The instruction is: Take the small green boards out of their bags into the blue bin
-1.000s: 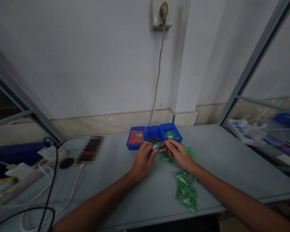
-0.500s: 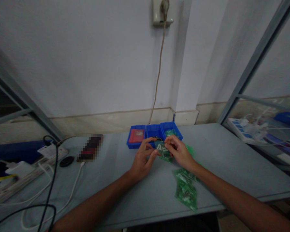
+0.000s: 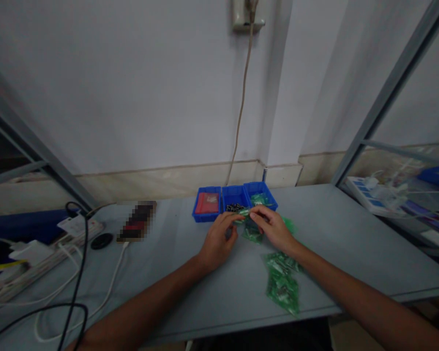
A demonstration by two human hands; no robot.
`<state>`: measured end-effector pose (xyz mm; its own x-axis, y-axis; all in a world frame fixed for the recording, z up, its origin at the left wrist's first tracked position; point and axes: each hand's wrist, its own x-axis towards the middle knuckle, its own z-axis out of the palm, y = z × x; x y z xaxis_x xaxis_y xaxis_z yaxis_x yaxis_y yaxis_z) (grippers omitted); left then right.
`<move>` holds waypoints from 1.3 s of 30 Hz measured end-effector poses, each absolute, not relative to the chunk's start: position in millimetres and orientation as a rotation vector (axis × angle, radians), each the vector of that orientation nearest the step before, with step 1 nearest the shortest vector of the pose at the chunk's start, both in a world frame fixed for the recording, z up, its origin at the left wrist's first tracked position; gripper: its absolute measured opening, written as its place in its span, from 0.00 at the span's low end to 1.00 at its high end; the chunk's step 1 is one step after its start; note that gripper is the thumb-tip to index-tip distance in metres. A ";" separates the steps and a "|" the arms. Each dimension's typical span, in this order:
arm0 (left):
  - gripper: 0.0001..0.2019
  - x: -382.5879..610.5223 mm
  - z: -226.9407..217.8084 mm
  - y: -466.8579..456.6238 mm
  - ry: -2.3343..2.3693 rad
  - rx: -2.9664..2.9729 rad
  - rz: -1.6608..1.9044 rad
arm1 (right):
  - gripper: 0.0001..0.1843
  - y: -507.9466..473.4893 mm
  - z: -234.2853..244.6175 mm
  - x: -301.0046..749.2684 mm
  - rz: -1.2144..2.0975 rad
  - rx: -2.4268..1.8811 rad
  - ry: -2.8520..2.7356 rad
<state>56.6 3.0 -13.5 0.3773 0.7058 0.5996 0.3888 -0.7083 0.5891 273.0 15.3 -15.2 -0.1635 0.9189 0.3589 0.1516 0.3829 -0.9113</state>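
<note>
The left hand (image 3: 217, 240) and right hand (image 3: 274, 228) both pinch a small green plastic packet (image 3: 244, 213) just above the grey tabletop (image 3: 190, 278), with three blue plastic bins (image 3: 207, 218) at twelve o'clock of it and a heap of green packets (image 3: 281, 285) at five o'clock.

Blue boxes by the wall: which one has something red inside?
The leftmost blue plastic bin holds a flat red packet; the middle bin holds small dark parts, and the right bin holds green packets.
</note>
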 end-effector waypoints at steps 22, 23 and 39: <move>0.25 56.5 -13.2 3.6 1.163 2.175 1.007 | 0.15 7.9 -5.2 272.8 1.022 -0.939 -1.664; 0.25 56.8 -12.9 3.5 1.164 2.166 1.007 | 0.15 8.2 -5.5 272.8 1.028 -0.936 -1.650; 0.14 57.5 -13.9 3.5 1.148 2.271 0.984 | 0.10 25.2 -4.4 287.1 0.730 -0.993 -1.322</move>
<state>57.5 3.5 -13.9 0.4114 0.8159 0.4062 0.5264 -0.5766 0.6248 287.1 25.2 -4.4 0.1378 0.8888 0.4371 0.1037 0.4259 -0.8988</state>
